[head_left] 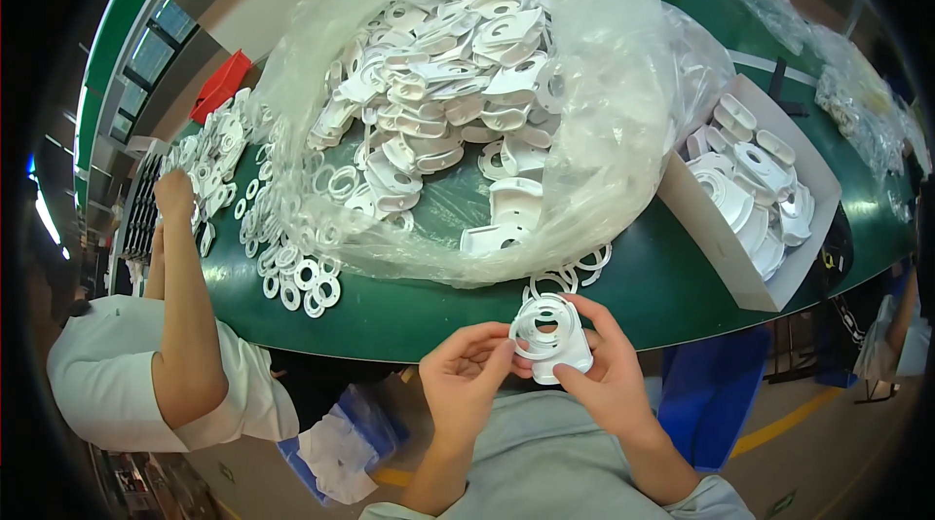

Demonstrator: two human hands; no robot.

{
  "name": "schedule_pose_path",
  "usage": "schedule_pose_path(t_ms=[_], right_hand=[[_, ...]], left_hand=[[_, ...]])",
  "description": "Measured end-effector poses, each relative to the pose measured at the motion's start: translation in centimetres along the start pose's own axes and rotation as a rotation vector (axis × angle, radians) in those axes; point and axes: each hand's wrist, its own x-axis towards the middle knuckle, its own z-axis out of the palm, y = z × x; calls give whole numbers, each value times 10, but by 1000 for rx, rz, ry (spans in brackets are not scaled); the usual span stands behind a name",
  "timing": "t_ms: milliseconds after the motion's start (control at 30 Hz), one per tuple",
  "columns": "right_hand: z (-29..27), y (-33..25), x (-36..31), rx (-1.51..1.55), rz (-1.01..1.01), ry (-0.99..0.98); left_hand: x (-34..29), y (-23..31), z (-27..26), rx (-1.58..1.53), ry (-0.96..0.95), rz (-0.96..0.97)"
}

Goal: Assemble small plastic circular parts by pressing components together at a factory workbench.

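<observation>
In front of my body, at the table's near edge, both hands hold a white plastic housing (571, 352) with a round opening at its far end and a rounded tab at its near end. My right hand (616, 379) grips it from the right, thumb on the tab. A thin white ring (516, 337) sits at the housing's left side, pinched between the thumb and fingers of my left hand (466, 376). Whether the ring is seated in the opening is hard to make out. Several loose white rings (591, 264) lie on the table just beyond my hands.
A large clear plastic bag (618, 121) full of white housings stands open on the green table (409, 318). At right, a cardboard box (769, 298) holds more. White rings (305, 275) are heaped at left, near a co-worker's arm (190, 325). A red bin (222, 85) stands farther back.
</observation>
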Motion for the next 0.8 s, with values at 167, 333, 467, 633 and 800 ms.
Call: schedule_pose_path(t_ms=[167,333,467,633,800], right_hand=[[7,1,-5,-43,-81,5],[9,5,-9,-46,-124,19],[8,8,-10,-39,-181,-25],[9,11,-10,-68,-235,-3],[10,14,-11,-109,-235,24]], left_hand=[[-12,3,6,126,14,100],[-23,-3,3,194,-22,235],[-17,-15,-2,181,-109,449],[-21,-15,0,94,-86,418],[-23,-20,1,42,-64,394]])
